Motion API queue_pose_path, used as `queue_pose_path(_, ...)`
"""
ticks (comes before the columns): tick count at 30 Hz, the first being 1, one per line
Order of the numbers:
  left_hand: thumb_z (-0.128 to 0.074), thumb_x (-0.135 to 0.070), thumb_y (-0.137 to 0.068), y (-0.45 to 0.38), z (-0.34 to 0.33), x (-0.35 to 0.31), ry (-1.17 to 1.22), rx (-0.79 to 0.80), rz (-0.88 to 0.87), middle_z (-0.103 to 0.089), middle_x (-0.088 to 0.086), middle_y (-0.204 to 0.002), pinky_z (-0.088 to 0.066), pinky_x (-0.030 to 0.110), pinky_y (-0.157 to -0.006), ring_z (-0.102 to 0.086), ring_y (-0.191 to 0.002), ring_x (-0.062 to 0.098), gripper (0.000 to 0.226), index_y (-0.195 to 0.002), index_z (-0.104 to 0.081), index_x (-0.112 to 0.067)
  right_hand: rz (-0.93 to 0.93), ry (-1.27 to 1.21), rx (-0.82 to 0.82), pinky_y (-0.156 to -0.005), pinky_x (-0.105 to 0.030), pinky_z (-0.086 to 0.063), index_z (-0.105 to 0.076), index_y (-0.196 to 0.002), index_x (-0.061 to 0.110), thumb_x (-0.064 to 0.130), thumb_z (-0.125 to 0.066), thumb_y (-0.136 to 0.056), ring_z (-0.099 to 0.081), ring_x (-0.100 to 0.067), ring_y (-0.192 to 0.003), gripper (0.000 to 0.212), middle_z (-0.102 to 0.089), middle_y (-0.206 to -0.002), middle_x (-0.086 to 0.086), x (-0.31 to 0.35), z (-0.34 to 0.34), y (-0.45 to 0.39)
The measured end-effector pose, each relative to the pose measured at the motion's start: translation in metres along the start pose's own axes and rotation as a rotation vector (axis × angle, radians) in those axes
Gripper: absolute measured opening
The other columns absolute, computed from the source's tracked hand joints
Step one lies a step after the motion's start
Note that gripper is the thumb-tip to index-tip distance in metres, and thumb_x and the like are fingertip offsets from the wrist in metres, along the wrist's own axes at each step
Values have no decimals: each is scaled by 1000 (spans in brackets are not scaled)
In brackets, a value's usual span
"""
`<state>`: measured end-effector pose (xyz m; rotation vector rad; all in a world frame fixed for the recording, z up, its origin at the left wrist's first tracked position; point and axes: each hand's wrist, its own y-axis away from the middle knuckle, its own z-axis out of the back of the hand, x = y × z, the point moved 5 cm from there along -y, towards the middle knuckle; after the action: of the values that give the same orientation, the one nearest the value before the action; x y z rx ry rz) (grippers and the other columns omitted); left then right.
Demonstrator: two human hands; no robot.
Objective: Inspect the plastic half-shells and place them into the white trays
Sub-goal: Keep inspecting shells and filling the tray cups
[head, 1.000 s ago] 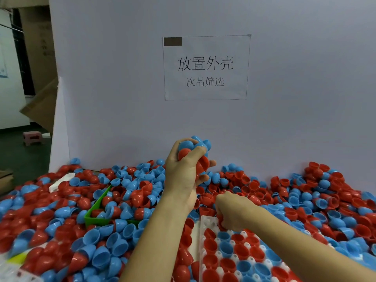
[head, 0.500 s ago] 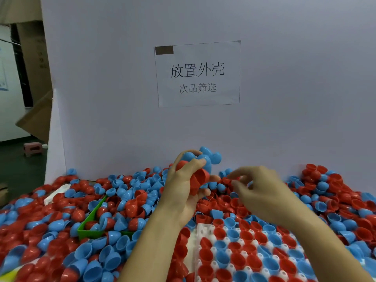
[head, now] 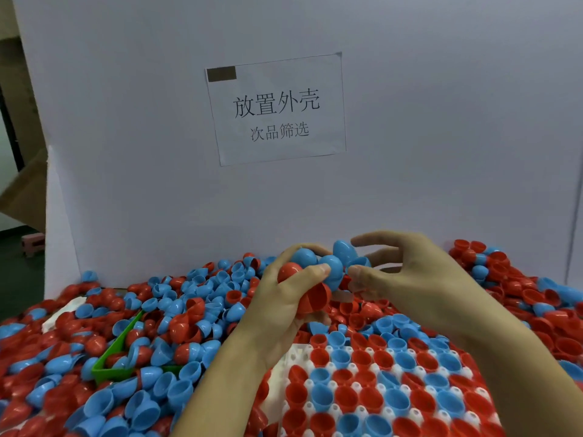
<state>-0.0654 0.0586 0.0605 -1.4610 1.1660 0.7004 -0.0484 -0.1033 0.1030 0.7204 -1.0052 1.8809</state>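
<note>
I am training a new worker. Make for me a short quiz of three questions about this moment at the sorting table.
1. True or false: the left hand holds both red and blue half-shells.
2. Which colour is the shell that the right hand reaches for with thumb and fingers? A) red B) blue C) green
3. Fill in: the shells already sorted sit in the pockets of the white ____, below the hands.

Key
1. True: a bunch of red and blue shells is in its grip.
2. B, blue.
3. tray. Red and blue shells fill its pockets; a green bin lies left of it in the pile.
</note>
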Motion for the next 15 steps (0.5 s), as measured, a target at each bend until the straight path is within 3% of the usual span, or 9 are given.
queue_pose_path(2, -69, -23, -82, 0, -1, 2, -4, -47, -16, -74, 0, -92, -53, 28, -49, -74, -80, 22, 14, -96, -69, -23, 0, -4, -22, -81, -34, -61, -55, -131, 35, 28, -77, -84, -73, -8, -83, 52, -70, -103, 9, -2, -1, 0)
queue_pose_path(5, -77, -28, -82, -1, -1, 5, 6, -128, -22, -75, 3, -98, -56, 30, -50, -74, -93, 30, 16, -96, -70, -25, 24, 4, -58, -72, -22, -59, -54, -130, 36, 23, -78, -84, -71, -5, -83, 54, -68, -104, 12, -3, -2, -1)
queue_pose_path(9, -74, -34, -76, -1, -3, 9, 115, -221, 25, -73, 12, -106, -54, 29, -52, -74, -93, 28, 19, -92, -71, -25, 50, 32, -98, -60, -12, -53, -56, -116, 39, 24, -76, -85, -69, -3, -80, 40, -67, -103, 15, -5, -4, -3)
queue_pose_path(12, -72, -28, -84, 0, -5, 14, 229, -248, 81, -71, 17, -114, -52, 26, -52, -74, -96, 29, 17, -99, -67, -22, 62, 64, -143, -49, -7, -46, -56, -96, 37, 24, -75, -87, -68, -1, -70, 25, -63, -93, 19, -7, -6, -5)
queue_pose_path(15, -70, -24, -88, -1, -5, 13, 231, -256, 58, -72, 14, -110, -51, 26, -48, -75, -92, 28, 8, -95, -68, -23, 90, 148, -174, -49, -1, -41, -64, -87, 33, 25, -71, -90, -64, 2, -69, 11, -65, -89, 18, -7, -9, -6)
